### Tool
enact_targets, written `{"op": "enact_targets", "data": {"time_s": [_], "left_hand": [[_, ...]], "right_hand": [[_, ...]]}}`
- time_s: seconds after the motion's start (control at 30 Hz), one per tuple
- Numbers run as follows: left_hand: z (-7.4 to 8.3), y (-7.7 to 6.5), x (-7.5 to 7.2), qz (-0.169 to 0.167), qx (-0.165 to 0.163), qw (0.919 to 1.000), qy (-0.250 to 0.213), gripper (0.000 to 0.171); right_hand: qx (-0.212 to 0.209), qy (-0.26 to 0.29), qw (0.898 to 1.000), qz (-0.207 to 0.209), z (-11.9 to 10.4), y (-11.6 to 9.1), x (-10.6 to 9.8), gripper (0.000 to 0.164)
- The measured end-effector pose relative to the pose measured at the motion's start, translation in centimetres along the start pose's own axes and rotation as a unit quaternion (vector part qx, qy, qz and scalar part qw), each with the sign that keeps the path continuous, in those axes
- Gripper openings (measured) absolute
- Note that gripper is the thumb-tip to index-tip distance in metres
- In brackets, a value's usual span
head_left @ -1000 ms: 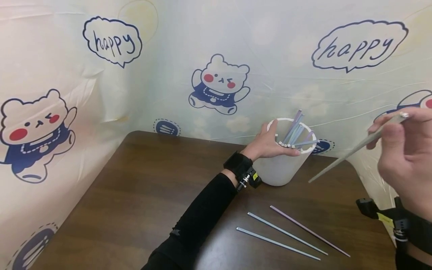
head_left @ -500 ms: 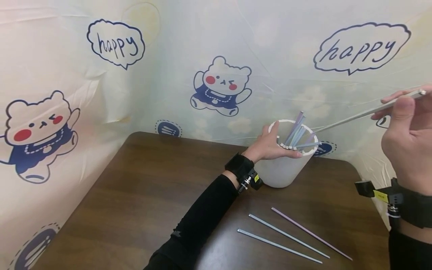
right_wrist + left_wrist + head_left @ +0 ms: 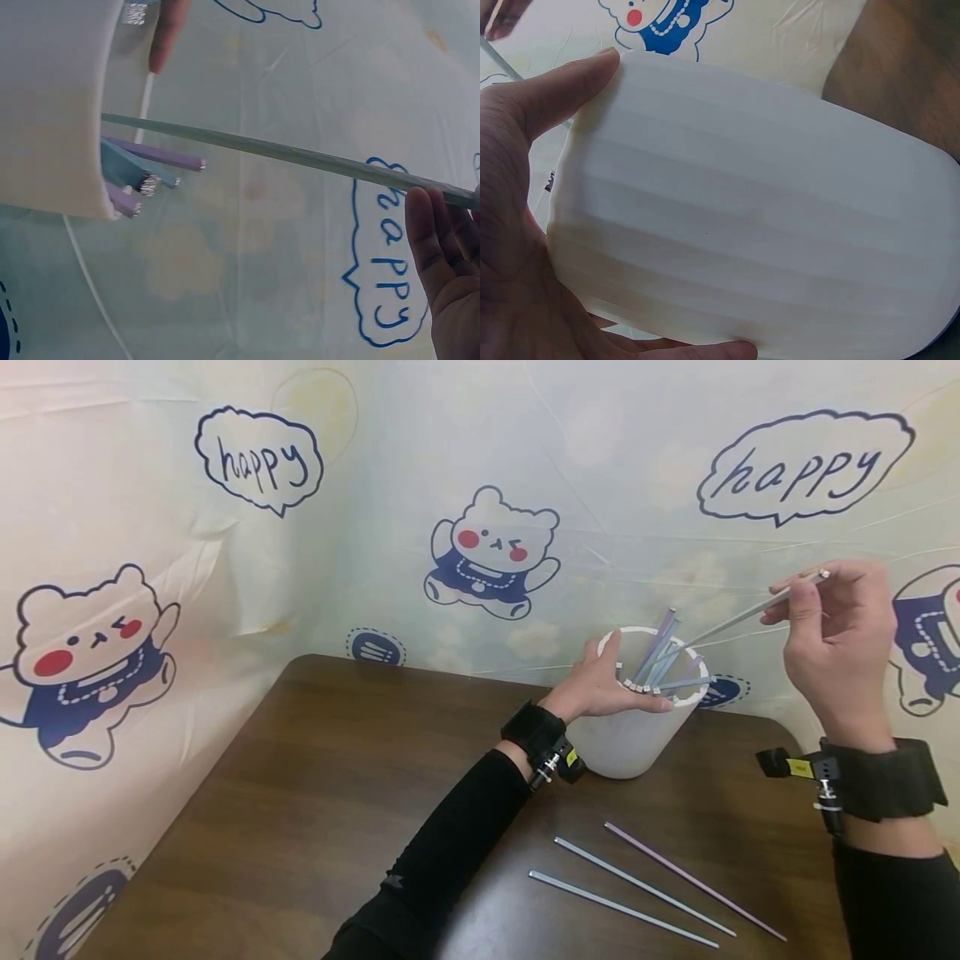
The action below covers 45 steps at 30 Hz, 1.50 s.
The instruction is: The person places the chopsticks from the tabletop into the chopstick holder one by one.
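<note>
A white ribbed bin [image 3: 622,743] stands at the back right of the table, tapering toward its base. My left hand [image 3: 600,685] grips its rim, thumb and fingers spread around the wall; the left wrist view shows the ribbed side [image 3: 742,210] filling most of it. Raised at the right, my right hand [image 3: 847,635] pinches a thin pale green stick [image 3: 262,150] by its upper end. The stick slants down, its lower end inside the bin's mouth. Several blue and lilac sticks [image 3: 654,664] with silvery ends lean in the bin.
On the brown table [image 3: 337,793] lie a lilac stick [image 3: 693,881], a blue stick [image 3: 645,887] and another bluish stick [image 3: 622,909], roughly parallel, in front of the bin. A patterned cloth [image 3: 360,552] with bear drawings hangs behind and beside the table.
My right hand has risen, then moved left toward the bin, bringing the pale green stick's lower end from outside the bin into its mouth. My left hand stays on the rim.
</note>
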<state>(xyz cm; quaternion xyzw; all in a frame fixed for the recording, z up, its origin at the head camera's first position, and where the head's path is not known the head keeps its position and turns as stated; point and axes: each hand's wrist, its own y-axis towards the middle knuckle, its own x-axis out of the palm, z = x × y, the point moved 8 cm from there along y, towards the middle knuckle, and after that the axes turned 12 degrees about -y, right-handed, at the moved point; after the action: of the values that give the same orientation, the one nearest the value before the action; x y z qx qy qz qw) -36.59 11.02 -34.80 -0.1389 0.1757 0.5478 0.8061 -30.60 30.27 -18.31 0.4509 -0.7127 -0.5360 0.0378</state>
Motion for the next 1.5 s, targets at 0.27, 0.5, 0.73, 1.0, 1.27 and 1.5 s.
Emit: {"op": "enact_targets", "data": {"time_s": [0.27,0.5,0.73,1.0,1.27,1.5], "left_hand": [[0.0,0.0,0.1,0.001,-0.001,1.0000,-0.002,0.124],[-0.1,0.1,0.0,0.001,-0.001,1.0000,-0.007,0.123],[-0.1,0.1,0.0,0.002,-0.001,1.0000,-0.003,0.124],[-0.1,0.2,0.1,0.001,-0.003,1.0000,-0.004,0.123],[0.1,0.2,0.0,-0.001,0.000,1.0000,-0.003,0.123],[0.0,0.0,0.1,-0.002,0.003,1.0000,-0.001,0.122]], "right_hand": [[0.016,0.002,1.000,-0.026,1.9,-0.7,1.6,0.021],[0.022,-0.040,0.998,-0.046,3.7,-1.7,3.0,0.029],[0.047,-0.070,0.994,-0.067,5.0,-3.0,4.0,0.029],[0.038,-0.071,0.992,-0.099,6.3,-4.5,5.5,0.024],[0.006,-0.077,0.988,-0.137,6.4,-5.4,6.8,0.021],[0.031,-0.069,0.986,-0.148,7.5,-6.3,6.9,0.029]]}}
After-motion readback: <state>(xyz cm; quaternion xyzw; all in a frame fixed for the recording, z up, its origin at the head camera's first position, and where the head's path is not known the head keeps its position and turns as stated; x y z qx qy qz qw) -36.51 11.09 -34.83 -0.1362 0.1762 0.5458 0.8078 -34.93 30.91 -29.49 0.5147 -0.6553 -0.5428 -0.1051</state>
